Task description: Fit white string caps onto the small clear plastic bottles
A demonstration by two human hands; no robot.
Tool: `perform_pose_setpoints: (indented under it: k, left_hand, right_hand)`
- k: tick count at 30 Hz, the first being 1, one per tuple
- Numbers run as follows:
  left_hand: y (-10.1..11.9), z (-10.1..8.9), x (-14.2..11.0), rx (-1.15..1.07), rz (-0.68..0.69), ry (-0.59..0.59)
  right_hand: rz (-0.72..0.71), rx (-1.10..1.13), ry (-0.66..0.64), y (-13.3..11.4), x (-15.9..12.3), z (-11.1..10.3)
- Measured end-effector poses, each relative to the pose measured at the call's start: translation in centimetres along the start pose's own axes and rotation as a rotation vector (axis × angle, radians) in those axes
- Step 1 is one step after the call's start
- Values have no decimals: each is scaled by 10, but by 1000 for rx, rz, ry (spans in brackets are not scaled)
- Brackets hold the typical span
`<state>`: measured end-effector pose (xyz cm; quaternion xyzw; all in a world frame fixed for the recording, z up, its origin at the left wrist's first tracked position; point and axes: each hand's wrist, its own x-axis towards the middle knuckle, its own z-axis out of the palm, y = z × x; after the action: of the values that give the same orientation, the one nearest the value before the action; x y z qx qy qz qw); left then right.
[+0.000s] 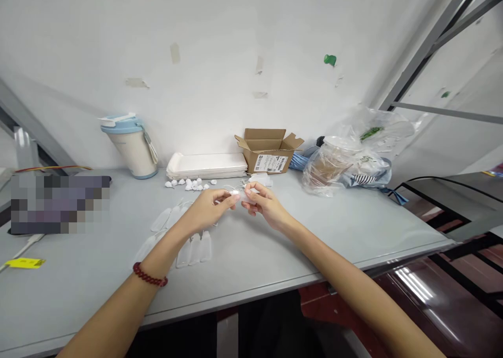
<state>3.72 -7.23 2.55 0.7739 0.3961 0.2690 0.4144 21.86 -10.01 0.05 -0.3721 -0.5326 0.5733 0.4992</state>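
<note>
Above the middle of the table, my left hand [206,208] and my right hand [268,205] meet fingertip to fingertip. My right fingers are closed on a small translucent white tag [244,195]. The left thumb and forefinger pinch its near end, where a small white piece and a thin string loop [231,186] show; the details are too small to make out. Several similar translucent tags [195,249] with strings lie in rows below and left of my left hand. Beyond the hands, small white bundles [189,184] sit in a cluster, and more white tags [261,180] lie before the box.
Against the wall stand a cream tumbler [132,149] with a blue lid, a stack of white trays [210,165] and an opened cardboard box [269,156]. Plastic bags [328,166] with a cup fill the back right. A blurred-out flat object [58,205] and a cable with yellow label [25,263] lie left.
</note>
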Motion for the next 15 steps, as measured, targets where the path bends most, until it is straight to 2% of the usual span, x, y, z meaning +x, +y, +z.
perform_pose_setpoints:
  k: [4, 7, 10, 15]
  left_hand:
    - [-5, 3, 2, -56, -46, 53]
    - [-5, 0, 0, -35, -40, -8]
    - [-2, -3, -2, 56, 10, -44]
    - [-2, -2, -3, 207, 162, 25]
  right_hand:
    - [-19, -72, 7, -1, 0, 1]
    - [-32, -99, -19, 1, 0, 1]
    - [-17, -85, -23, 3, 0, 1]
    - [64, -82, 10, 6, 0, 1]
